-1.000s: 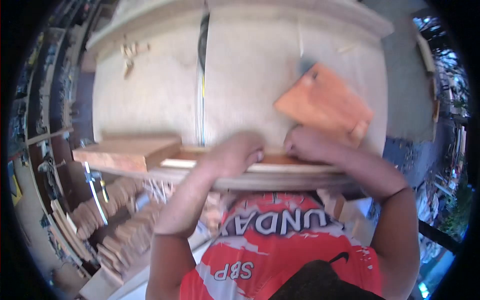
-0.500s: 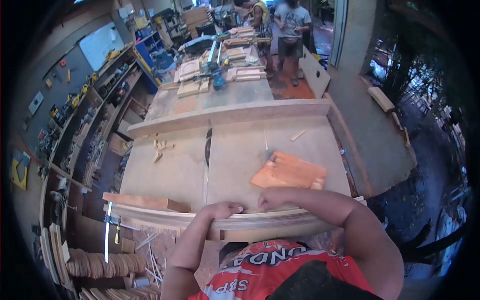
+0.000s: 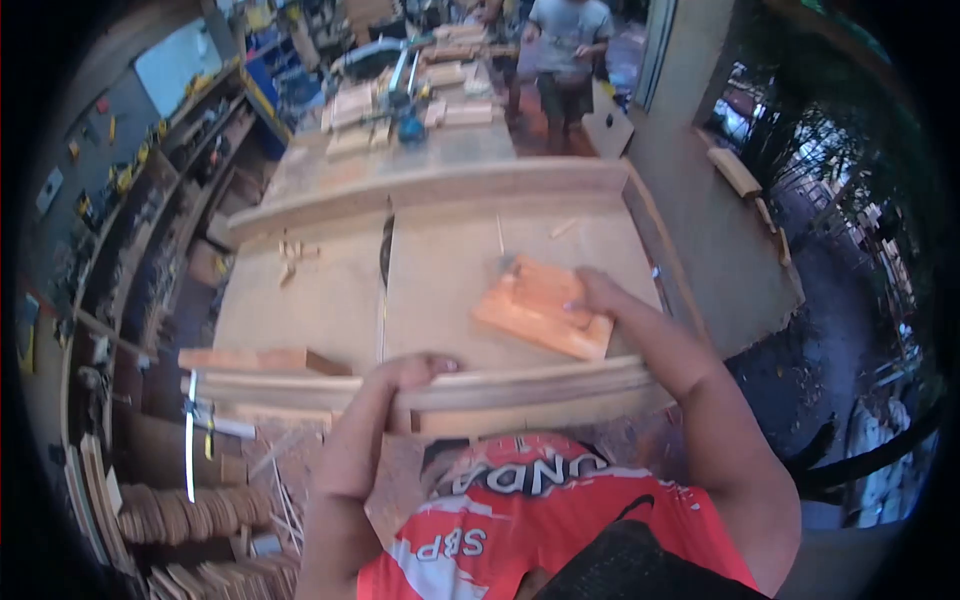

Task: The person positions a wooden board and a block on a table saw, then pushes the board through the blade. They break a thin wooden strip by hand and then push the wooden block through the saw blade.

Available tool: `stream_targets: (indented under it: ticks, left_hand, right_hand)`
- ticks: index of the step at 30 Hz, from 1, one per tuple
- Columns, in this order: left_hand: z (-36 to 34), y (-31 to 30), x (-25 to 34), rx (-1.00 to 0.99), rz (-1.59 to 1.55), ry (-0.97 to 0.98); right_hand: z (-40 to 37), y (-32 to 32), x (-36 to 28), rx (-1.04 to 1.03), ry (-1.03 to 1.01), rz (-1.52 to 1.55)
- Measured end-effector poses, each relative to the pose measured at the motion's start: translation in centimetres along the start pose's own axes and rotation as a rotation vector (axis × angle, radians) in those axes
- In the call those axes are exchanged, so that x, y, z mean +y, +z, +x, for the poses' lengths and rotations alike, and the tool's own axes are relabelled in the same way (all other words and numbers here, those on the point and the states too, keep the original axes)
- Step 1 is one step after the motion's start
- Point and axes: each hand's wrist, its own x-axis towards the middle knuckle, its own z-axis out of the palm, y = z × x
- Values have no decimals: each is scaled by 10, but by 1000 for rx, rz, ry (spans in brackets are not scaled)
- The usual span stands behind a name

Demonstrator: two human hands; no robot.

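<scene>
My right hand (image 3: 598,292) grips the right side of a flat orange-brown wooden board (image 3: 530,304), thumb on its top face. The board lies at a slant on a pale plywood sled (image 3: 435,270). Over the sled's near wooden fence (image 3: 520,384) rests my left hand (image 3: 418,370), its fingers closed along the top edge. Left of the board, a dark saw blade (image 3: 386,255) stands in a narrow slot that runs toward the near fence. The fingers of my right hand are slightly blurred.
A wooden block (image 3: 250,358) sits against the near fence at left. Small offcuts (image 3: 290,262) lie left of the blade. Beyond the far fence (image 3: 430,182), a bench holds stacked wooden pieces (image 3: 460,112) and a clamp. A person (image 3: 568,60) stands behind at right.
My right hand has moved forward from the near fence onto the board and taken hold of its right side. The board has turned slightly. My left hand stays on the fence; the view has shifted.
</scene>
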Motion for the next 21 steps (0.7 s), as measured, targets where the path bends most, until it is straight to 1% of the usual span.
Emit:
stream_targets:
  ticks: [1,2,3,4,5,6,7,8,10,11,12,13,14,15,16,17,18,19,21]
  left_hand:
    - [-4,0,4,25,9,-2]
    - [-6,3,7,84,-13,35]
    - [4,10,-14,151,-76,59]
    - [12,17,-34,269,-143,100]
    - [-9,8,-10,357,-86,146]
    - [-11,12,-10,515,-66,116]
    - [-24,10,5,714,94,157]
    - [-35,14,9,704,76,128]
    - [-50,20,14,873,205,141]
    - [-60,28,19,908,191,153]
    - [-67,34,22,902,186,141]
    - [-73,38,23,858,227,61]
    - [-78,41,23,814,270,-15]
    - [-81,49,22,948,304,80]
    - [-81,51,20,938,303,73]
    - [-81,52,19,1001,337,111]
    - [-80,54,18,1062,371,148]
    - [-78,56,17,1048,369,140]
    - [-75,58,12,1095,359,176]
  right_hand:
    - [0,-1,-1,-27,26,61]
    - [0,-8,-7,-67,51,119]
    - [1,-7,-7,-69,50,156]
    - [9,7,7,-36,38,232]
    - [13,16,15,-39,38,376]
    - [0,-1,-7,-125,46,423]
    - [-3,-23,-27,-189,50,465]
    - [2,-12,-18,-225,52,469]
    - [7,5,6,-73,-37,469]
    - [8,9,4,-90,-34,472]
    - [9,7,-3,-57,-69,393]
    - [10,6,-10,-21,-103,315]
    - [14,7,-16,-27,-100,322]
    - [20,9,-24,-34,-159,268]
    - [25,12,-31,-41,-216,215]
    - [32,16,-39,-50,-210,222]
    - [38,19,-47,-53,-249,195]
    - [43,23,-55,-56,-287,169]
    - [52,25,-82,-102,-306,204]
